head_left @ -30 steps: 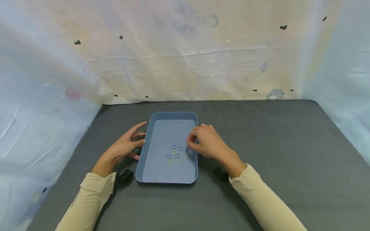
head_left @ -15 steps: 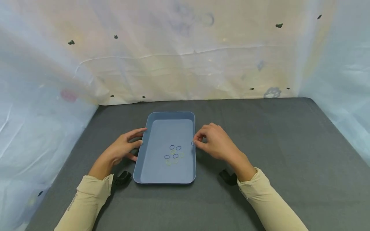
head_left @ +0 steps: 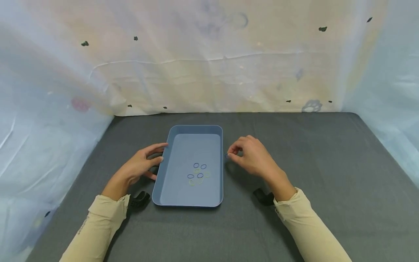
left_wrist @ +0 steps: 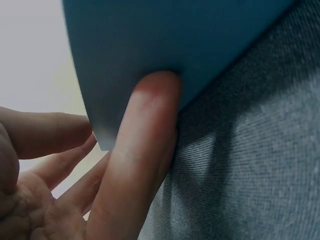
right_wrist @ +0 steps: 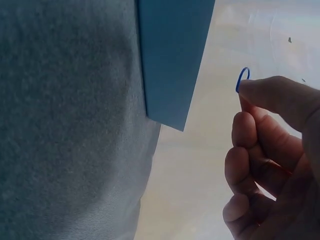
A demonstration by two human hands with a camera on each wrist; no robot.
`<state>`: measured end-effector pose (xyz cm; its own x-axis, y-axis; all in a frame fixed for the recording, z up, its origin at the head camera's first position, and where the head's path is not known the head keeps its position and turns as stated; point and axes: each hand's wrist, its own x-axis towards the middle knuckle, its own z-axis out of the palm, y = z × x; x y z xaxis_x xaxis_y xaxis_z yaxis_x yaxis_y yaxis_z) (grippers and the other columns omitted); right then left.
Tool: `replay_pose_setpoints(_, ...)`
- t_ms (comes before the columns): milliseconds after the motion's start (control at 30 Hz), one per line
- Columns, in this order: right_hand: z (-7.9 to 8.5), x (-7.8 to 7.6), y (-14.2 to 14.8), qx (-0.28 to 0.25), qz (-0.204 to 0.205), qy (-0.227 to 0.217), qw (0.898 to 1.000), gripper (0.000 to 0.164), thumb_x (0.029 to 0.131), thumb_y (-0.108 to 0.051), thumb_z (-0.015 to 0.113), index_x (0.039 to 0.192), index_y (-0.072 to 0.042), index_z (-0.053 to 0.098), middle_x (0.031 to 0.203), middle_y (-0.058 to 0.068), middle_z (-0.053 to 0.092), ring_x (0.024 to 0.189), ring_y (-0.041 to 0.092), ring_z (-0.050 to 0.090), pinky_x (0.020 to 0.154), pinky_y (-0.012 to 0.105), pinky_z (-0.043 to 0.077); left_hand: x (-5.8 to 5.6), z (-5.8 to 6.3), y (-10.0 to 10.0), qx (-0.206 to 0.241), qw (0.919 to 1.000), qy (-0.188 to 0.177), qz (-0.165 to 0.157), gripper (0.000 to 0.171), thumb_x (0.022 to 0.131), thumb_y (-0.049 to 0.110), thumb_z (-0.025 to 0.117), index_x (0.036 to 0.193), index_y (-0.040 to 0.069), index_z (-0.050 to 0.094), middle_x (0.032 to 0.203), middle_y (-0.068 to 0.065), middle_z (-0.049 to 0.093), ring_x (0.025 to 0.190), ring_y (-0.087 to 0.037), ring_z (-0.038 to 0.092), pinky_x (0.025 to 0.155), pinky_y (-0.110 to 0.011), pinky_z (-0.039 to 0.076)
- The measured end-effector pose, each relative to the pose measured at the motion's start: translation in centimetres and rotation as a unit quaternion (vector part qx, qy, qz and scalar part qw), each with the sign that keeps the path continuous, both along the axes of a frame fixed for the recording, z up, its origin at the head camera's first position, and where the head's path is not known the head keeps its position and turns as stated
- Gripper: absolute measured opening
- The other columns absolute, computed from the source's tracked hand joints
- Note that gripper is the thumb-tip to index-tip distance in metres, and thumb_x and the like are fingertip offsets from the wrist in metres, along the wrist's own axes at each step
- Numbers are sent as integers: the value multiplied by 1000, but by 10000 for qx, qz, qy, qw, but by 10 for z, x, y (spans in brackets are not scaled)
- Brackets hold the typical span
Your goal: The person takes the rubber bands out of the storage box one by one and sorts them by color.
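Note:
A shallow blue-grey tray (head_left: 196, 198) holds several small, thin rubber bands in its middle, some blue (head_left: 200, 178) and some yellow-green (head_left: 191, 185). My left hand (head_left: 139, 167) rests along the tray's left side, fingers spread; in the left wrist view, a fingertip (left_wrist: 160, 87) presses the outer wall. Just outside the right rim, my right hand (head_left: 252, 156) pinches one blue rubber band (right_wrist: 238, 82) between thumb and forefinger. That band stands up past the thumb tip in the right wrist view, and the other fingers are curled in.
A dark grey cloth (head_left: 294, 153) covers the table under the tray and reaches well to the right. Pale patterned sheets (head_left: 209, 83) hang behind and at both sides. Black straps (head_left: 263, 197) sit at the wrists.
My right hand has lifted away from over the tray and moved right, past the rim, carrying the blue rubber band. My left hand stays at the tray's left side.

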<state>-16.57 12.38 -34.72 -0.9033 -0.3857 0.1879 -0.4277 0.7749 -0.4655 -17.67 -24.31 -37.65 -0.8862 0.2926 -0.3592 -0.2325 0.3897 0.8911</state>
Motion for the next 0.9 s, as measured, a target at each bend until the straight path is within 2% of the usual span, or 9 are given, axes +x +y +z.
replay_pose_setpoints(167, -2, -5, 2, -33, -44, -81, 10000, 5, 90, -21, 74, 87, -17, 76, 87, -3, 67, 92, 25, 59, 79, 36, 47, 0, 0, 2, 11, 10000, 0, -65, 58, 105, 13, 49, 158, 19, 27, 164, -22, 17, 142, -51, 32, 71, -48, 62)
replay_pose_setpoints(467, -16, -18, 13, 265, -227, -208, 9992, 7, 90, -21, 73, 87, -15, 76, 87, -1, 68, 91, 22, 59, 81, 39, 50, 0, 0, 2, 21, 10000, 60, -53, 58, 105, 14, 50, 158, 20, 28, 164, -21, 17, 141, -50, 34, 70, -49, 62)
replay_pose_setpoints(900, -28, -23, 23, 521, -274, -551, 9967, 11, 91, -21, 69, 87, -15, 77, 88, 1, 69, 84, 18, 61, 80, 39, 52, 1, 0, 3, -11, 10000, 72, -65, 58, 105, 13, 50, 158, 19, 28, 163, -22, 17, 140, -50, 35, 67, -47, 62)
